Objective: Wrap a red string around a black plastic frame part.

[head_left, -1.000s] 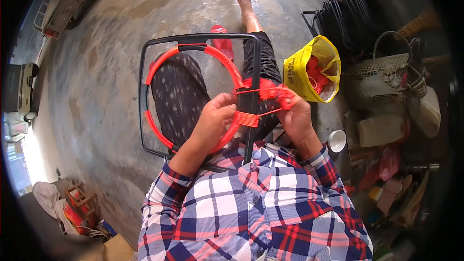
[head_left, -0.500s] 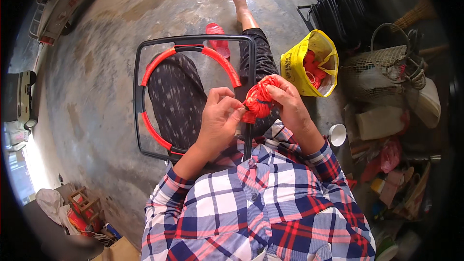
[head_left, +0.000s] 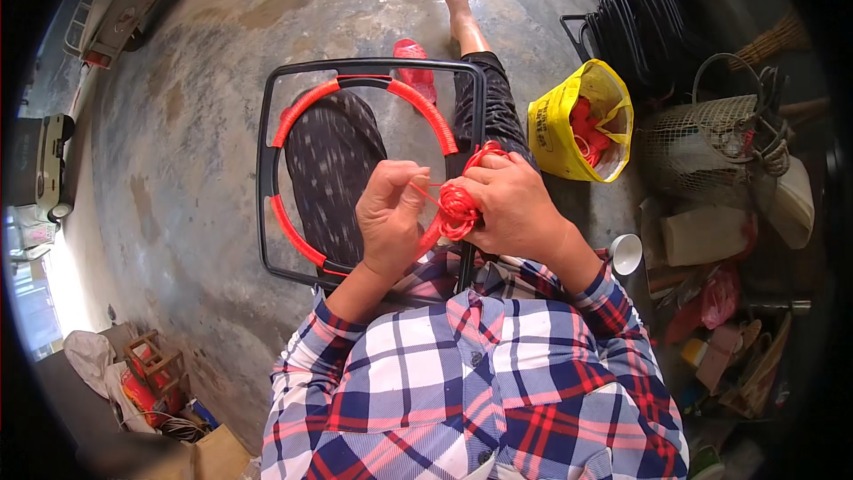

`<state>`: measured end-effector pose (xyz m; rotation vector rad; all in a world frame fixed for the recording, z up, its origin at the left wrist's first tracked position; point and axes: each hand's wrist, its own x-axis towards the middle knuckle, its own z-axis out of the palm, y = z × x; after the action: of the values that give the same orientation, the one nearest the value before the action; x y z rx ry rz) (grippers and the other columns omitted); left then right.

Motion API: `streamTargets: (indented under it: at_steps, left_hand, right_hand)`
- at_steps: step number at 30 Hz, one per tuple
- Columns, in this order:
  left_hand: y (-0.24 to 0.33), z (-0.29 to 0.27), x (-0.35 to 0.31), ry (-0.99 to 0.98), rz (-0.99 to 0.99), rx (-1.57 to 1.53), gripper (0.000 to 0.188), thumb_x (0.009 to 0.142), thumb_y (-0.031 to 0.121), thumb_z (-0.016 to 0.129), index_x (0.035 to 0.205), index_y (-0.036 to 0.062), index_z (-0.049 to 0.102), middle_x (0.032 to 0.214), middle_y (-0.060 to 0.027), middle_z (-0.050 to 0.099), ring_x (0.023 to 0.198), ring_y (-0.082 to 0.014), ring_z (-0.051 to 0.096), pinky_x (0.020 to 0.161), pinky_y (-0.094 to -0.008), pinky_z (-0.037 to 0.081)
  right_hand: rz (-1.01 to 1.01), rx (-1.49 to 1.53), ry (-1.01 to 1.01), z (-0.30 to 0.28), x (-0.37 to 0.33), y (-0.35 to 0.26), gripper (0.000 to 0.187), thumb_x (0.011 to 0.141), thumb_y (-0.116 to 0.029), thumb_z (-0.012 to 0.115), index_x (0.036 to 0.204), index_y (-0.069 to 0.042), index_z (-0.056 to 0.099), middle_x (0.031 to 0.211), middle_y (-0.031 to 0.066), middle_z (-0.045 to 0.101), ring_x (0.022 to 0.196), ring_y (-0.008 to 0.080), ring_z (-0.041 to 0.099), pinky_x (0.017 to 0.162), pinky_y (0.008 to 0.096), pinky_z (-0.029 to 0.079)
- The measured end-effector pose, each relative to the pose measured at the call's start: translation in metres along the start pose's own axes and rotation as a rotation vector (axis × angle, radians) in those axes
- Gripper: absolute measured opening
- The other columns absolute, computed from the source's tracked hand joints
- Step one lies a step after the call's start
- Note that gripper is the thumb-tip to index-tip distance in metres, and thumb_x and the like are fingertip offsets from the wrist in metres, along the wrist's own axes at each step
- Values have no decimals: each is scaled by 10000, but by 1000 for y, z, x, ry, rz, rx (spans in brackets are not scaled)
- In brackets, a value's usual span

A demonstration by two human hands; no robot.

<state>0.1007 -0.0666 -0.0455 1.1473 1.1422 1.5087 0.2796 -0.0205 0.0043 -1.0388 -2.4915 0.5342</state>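
Across my lap lies a black rectangular frame (head_left: 266, 169) with a round inner ring, whose stretches are wrapped in red cord (head_left: 428, 111). Bare black ring shows between the wrapped parts. My right hand (head_left: 520, 212) is closed round a loose bundle of red plastic cord (head_left: 458, 206), just over the frame's right side bar. Thumb and fingers of my left hand (head_left: 389, 213) pinch a thin red strand that runs taut to the bundle. The ring's lower right part is partly hidden behind my hands.
A yellow bag (head_left: 553, 129) holding more red cord stands to the right of my outstretched leg. Beyond it are stacked black frames (head_left: 635, 31) and a wire basket (head_left: 702, 142). A white cup (head_left: 625, 253) sits by my right elbow. A pink slipper (head_left: 415, 80) lies past the frame.
My right hand has turned over the bundle, palm now downward, and moved slightly left and down. The bundle has shifted toward the ring's inside. The strand from my left hand shows more plainly.
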Motion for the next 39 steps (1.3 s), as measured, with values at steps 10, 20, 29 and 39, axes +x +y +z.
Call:
streamTargets:
  at_steps: [10,20,29,39]
  left_hand:
    - [7,1,-2,-66,209,187,89,890,54,662,968,15,645,938,-86,593,776,-143,573,690,-252,467]
    - [-2,-9,7,136,-356,-336,119,964,157,582,965,39,596,842,-35,601,661,-78,499,568,-232,425]
    - [-11,-8,10,-66,-629,-382,121,949,155,605,952,38,634,865,-23,650,686,-63,562,621,-230,475]
    - [4,-7,11,-246,-699,-537,204,935,140,594,1092,10,606,964,-37,655,826,-89,620,754,-249,513]
  right_hand:
    - [-10,245,291,1,-3,10,433,629,-137,755,1035,-68,618,974,106,642,920,309,609,815,400,458]
    - [-266,174,65,0,-4,-6,294,578,-91,681,864,-95,612,828,54,547,849,266,549,851,406,415]
    - [233,978,432,2,-33,-3,397,915,-130,628,1270,16,527,1268,132,568,1228,225,500,1075,376,360]
    - [52,1594,497,-27,-49,26,306,1013,-270,423,1164,-24,522,1155,167,583,1133,322,537,1075,507,325]
